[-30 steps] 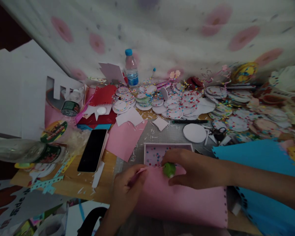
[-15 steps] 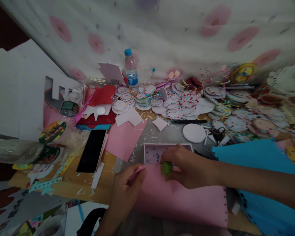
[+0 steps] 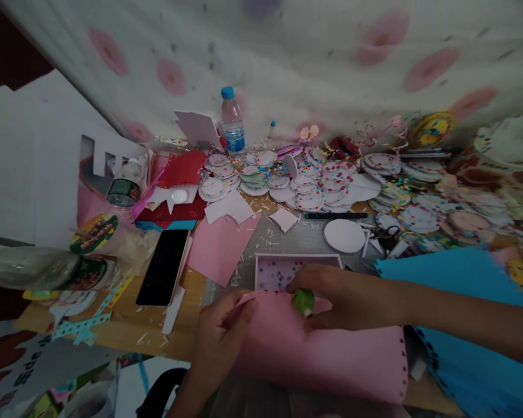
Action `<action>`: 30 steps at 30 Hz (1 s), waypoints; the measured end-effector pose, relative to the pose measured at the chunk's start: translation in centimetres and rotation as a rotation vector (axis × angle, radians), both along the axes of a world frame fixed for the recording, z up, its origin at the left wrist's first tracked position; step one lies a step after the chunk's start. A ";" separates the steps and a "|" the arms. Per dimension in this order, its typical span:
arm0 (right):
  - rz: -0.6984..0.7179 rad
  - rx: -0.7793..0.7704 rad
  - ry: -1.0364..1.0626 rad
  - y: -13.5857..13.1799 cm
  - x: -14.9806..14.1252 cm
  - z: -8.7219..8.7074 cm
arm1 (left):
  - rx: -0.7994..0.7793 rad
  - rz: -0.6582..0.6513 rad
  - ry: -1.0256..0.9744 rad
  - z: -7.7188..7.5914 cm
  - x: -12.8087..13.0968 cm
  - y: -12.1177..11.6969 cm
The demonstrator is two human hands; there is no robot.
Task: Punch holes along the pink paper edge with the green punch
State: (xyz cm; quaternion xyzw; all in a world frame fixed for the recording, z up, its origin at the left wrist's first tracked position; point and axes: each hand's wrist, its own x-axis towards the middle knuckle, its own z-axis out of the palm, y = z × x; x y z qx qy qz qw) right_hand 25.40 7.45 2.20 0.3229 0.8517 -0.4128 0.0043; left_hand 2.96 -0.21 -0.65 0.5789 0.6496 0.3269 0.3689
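Observation:
My left hand [image 3: 220,337] is closed on the left end of a pink sheet [image 3: 326,366], thumb on top near its far edge. Along that far edge and down the right edge runs a row of small holes. My right hand [image 3: 342,296] grips a small green hole punch [image 3: 303,301] set at the far edge of the sheet. Just beyond lies a shallow white box [image 3: 297,257] with small coloured dots inside, partly covered by my right hand and the sheet.
Blue paper [image 3: 470,307] with punched edges lies right. A black phone [image 3: 164,267] and a lying bottle [image 3: 35,268] are left. Behind stand a water bottle [image 3: 232,122] and heaps of round cards [image 3: 309,186]. A pen [image 3: 336,216] and white oval [image 3: 343,235] lie nearer.
My right hand has slid the green punch a little to the right along the sheet's far edge and tilted it. The sheet's right end has shifted slightly right; my left hand stays in place.

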 end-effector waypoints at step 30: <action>-0.019 0.085 -0.091 -0.6 0.0 -1.3 | 0.000 0.029 -0.025 0.0 -0.4 0.3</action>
